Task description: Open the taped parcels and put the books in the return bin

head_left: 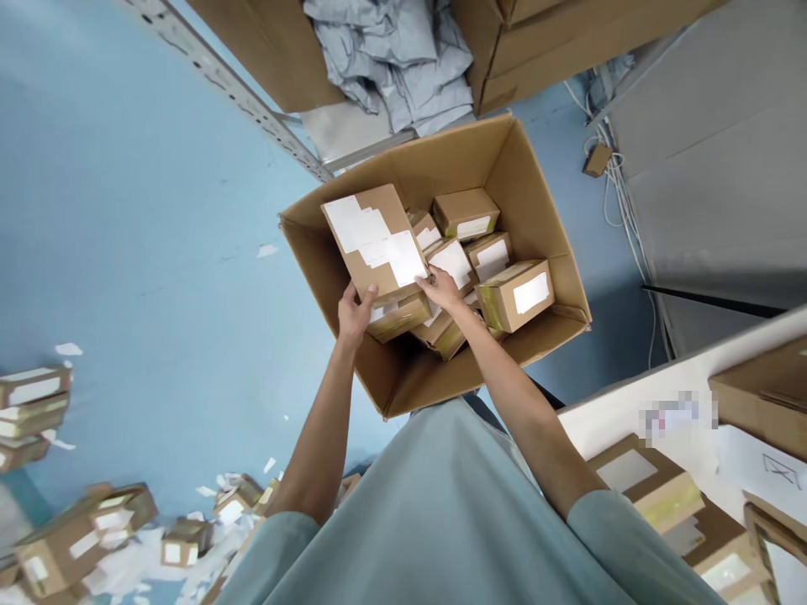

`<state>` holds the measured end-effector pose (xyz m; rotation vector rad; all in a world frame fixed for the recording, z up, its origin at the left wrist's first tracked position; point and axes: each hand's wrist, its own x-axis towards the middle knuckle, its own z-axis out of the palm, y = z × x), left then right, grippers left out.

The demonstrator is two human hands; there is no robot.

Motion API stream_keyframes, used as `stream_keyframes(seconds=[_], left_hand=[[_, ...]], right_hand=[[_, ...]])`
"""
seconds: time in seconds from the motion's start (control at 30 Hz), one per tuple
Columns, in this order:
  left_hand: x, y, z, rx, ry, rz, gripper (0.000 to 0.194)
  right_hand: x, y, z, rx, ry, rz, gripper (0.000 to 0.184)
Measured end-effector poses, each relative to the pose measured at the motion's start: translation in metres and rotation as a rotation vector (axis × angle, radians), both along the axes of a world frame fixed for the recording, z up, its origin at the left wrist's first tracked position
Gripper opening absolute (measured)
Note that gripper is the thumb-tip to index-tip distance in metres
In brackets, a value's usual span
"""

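Note:
A flat brown cardboard box with white labels on its top is gripped at its near edge by both of my hands. My left hand has its thumb on the near left corner, and my right hand pinches the near right corner. The flat box is over the left part of a large open carton. Inside the carton lie several smaller labelled boxes, among them a taped box just below the flat one and another box at the right. Whether the flat box rests on those beneath is hidden.
Behind the carton, a metal shelf holds grey plastic mailer bags and brown cartons. Parcels and paper scraps lie on the blue floor at lower left. More boxes stand at lower right. White cables run along the right side.

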<state>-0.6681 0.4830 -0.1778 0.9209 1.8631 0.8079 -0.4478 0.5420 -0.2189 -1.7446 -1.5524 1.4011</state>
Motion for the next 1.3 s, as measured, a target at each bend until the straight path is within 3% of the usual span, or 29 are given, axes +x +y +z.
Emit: stream_keyframes(seconds=[0.07,0.17,0.33,0.43,0.53,0.7,0.83,0.97,1.13,1.23,1.3], left_hand=[[0.01,-0.012,0.031,0.05,-0.04,-0.044,0.058],[0.04,-0.035,0.083,0.122,-0.083,-0.075,0.062],[0.125,-0.081,0.157,0.268,-0.181,-0.235,0.064],[0.189,-0.115,0.181,0.305,-0.238,-0.405,0.064],[0.257,-0.161,0.184,0.231,-0.307,-0.611,0.065],[0.362,-0.27,0.156,0.011,-0.384,-0.913,0.077],[0.423,-0.356,0.134,-0.077,-0.404,-1.1,0.083],[0.48,-0.418,0.122,-0.099,-0.405,-1.229,0.083],[0.571,-0.484,0.108,-0.084,-0.473,-1.403,0.079],[0.618,-0.517,0.106,-0.073,-0.502,-1.5,0.07],[0.637,-0.528,0.108,-0.058,-0.48,-1.551,0.069]], right_hand=[[0.019,-0.024,0.025,-0.012,0.061,-0.043,0.04],[0.06,-0.071,0.072,0.089,0.17,-0.159,0.047],[0.148,-0.174,0.16,0.31,0.084,-0.379,0.05],[0.202,-0.254,0.203,0.361,0.031,-0.539,0.051],[0.248,-0.351,0.223,0.372,-0.043,-0.74,0.05],[0.294,-0.525,0.209,0.31,-0.148,-1.098,0.047],[0.319,-0.634,0.186,0.262,-0.189,-1.303,0.053],[0.353,-0.708,0.162,0.23,-0.208,-1.439,0.069],[0.403,-0.785,0.138,0.241,-0.21,-1.634,0.087],[0.43,-0.823,0.132,0.257,-0.222,-1.753,0.091],[0.444,-0.838,0.13,0.288,-0.213,-1.791,0.089]])
